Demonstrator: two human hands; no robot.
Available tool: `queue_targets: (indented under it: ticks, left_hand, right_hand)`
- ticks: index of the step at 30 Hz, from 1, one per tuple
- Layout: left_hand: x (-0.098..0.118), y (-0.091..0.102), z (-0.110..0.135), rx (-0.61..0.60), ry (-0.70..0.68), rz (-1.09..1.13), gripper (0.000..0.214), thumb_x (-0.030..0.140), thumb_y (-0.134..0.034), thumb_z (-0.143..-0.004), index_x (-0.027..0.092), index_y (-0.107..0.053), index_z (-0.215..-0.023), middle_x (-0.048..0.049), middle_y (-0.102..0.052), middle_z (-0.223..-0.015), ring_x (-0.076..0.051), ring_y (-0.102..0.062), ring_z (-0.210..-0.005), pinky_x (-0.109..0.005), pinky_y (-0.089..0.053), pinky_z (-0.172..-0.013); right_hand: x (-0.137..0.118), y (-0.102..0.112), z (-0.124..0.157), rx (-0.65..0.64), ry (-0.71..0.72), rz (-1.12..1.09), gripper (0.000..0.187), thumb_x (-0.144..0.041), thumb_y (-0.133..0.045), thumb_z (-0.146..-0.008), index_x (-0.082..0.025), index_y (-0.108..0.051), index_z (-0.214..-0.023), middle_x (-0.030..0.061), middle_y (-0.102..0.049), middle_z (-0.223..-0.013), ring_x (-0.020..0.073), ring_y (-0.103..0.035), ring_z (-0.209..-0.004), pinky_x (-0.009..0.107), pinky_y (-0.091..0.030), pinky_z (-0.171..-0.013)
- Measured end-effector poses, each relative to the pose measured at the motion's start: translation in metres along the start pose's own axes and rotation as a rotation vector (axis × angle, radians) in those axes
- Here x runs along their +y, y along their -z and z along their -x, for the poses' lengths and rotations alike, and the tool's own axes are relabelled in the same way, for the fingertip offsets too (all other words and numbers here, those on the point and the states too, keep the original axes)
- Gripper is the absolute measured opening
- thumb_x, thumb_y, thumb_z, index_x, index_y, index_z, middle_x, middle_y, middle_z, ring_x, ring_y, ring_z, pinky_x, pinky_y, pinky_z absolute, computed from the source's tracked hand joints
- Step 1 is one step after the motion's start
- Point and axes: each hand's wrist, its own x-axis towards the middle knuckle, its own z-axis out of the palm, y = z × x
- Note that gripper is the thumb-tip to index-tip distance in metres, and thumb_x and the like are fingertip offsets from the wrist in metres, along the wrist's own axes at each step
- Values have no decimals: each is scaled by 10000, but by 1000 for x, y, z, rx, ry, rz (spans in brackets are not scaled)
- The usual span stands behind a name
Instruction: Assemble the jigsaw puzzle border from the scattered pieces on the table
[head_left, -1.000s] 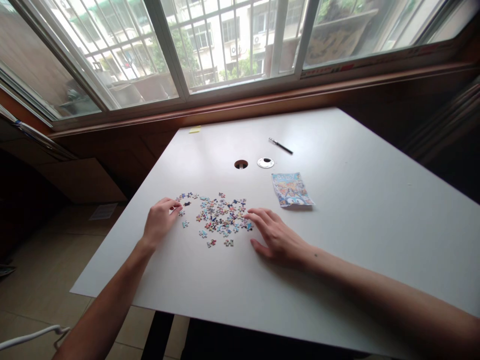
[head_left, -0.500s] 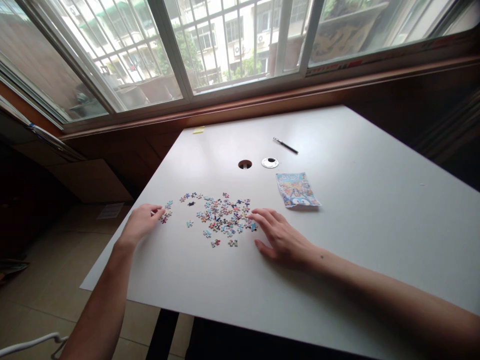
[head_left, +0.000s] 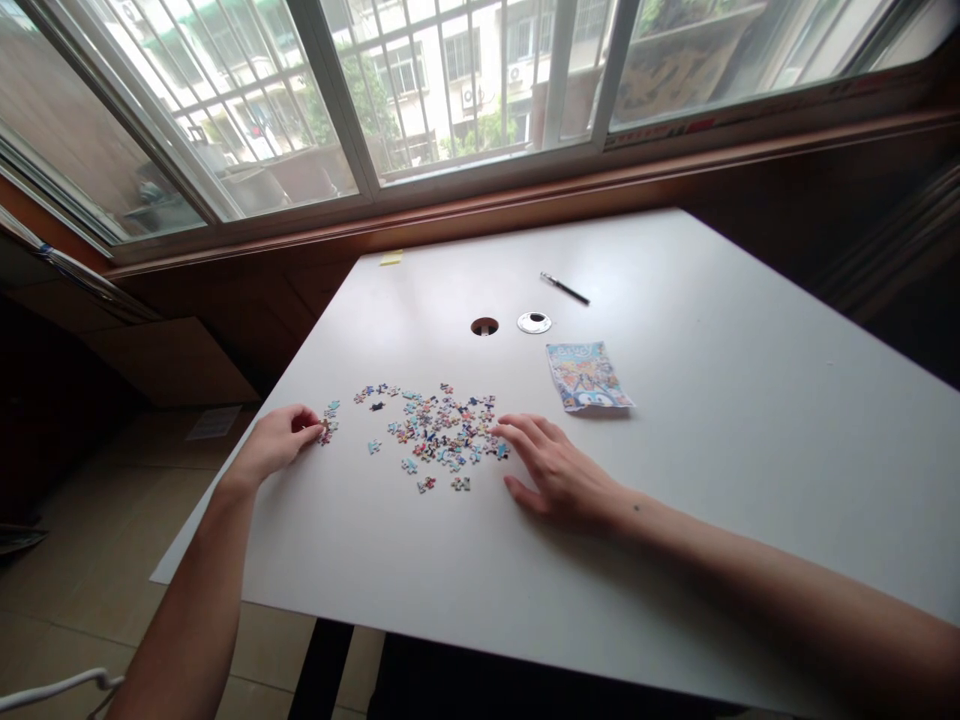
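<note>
Your right hand (head_left: 559, 470): nearest to you, palm down on the white tabletop (head_left: 750, 430), fingers spread and loose, holding nothing; the fingertips touch the right edge of the main scatter.
Your left hand (head_left: 274, 440): near the tabletop's left edge, fingers curled in, tips against the small cluster; you cannot tell whether a piece is pinched between them.
Puzzle pieces (head_left: 442, 435): small, flat, knobbed jigsaw pieces, mostly blue, with red, pink and white mixed in; they lie loose and unjoined, between your two hands.
Small cluster (head_left: 328, 420): a few pieces lying apart from the main scatter, at your left fingertips.
Count: two groups of pieces; the single pieces are too many and too small to count.
Packet (head_left: 587, 375): one, flat, with a colourful cartoon print, just beyond your right hand; whether anything is in it cannot be told.
Cable hole (head_left: 484, 326): one round opening in the tabletop, past the pieces.
Cap (head_left: 533, 322): one white ring-shaped cover, just to the right of the hole, lying apart from it.
Pen (head_left: 564, 289): one, dark, lying slantwise farther back.
Sticky note (head_left: 391, 258): one, yellow, at the far edge, below the window (head_left: 450, 90).
</note>
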Motion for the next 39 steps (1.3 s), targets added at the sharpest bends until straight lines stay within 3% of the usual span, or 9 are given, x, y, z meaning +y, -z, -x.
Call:
queue_targets:
  ticks: [5,12,17,21,26,29,34,39]
  left_hand:
    - [9,0,0,66,-104,22,347,523,-595,-836,188,-680,-869,-39,-730,-798,-185,-672,-723,-244,-488,-628]
    - [55,-36,11,87,-387,-56,257,404,-507,-949,237,-701,-923,-81,-701,-1025,-240,-631,-969,-329,-499,-871]
    - [60,-42,15,58,-493,-61,260,358,-499,-962,262,-739,-991,-73,-713,-1088,-247,-622,-1039,-356,-510,-937]
    - [51,-38,12,101,-460,-25,270,360,-511,-957,240,-743,-1024,-79,-738,-1086,-247,-654,-1037,-356,-518,-963]
    - [42,-32,7,160,-315,23,249,379,-602,-896,232,-698,-1071,-30,-772,-899,-202,-725,-794,-286,-571,-787]
    - [42,-30,9,176,-296,7,231,382,-594,-890,225,-702,-1021,-53,-764,-928,-223,-718,-840,-309,-553,-823]
    - [44,-30,14,78,-341,14,205,390,-605,-877,246,-720,-964,-49,-760,-955,-222,-710,-841,-309,-541,-841]
    - [37,-24,11,72,-301,59,236,387,-620,-858,235,-697,-1022,-25,-762,-930,-204,-732,-830,-276,-572,-791]
  right_hand:
    - [0,0,-1,-8,1,5,598,-204,-591,-848,-196,-389,-1411,174,-507,-1386,329,-457,-1294,564,-447,-1074]
    - [0,1,0,4,0,-5,600,-201,-591,-848,-216,-391,-1414,168,-509,-1385,329,-463,-1290,571,-450,-1069]
    - [0,0,0,4,2,-11,622,-206,-594,-848,-227,-379,-1431,163,-513,-1382,335,-462,-1291,582,-453,-1059]
    - [0,0,0,2,-1,-4,619,-209,-593,-851,-225,-379,-1431,158,-505,-1385,328,-462,-1292,571,-450,-1069]
    - [0,0,0,-7,-1,9,610,-210,-592,-849,-201,-383,-1422,168,-506,-1381,327,-458,-1294,559,-445,-1077]
    - [1,0,0,-3,-2,2,614,-208,-594,-844,-216,-385,-1420,166,-509,-1383,333,-457,-1296,574,-446,-1070]
    - [0,0,0,-2,-3,-6,611,-201,-590,-846,-224,-387,-1421,164,-514,-1379,335,-463,-1293,578,-452,-1061]
    - [0,0,0,-5,-4,4,600,-203,-590,-850,-212,-388,-1414,164,-509,-1379,332,-461,-1292,564,-452,-1070]
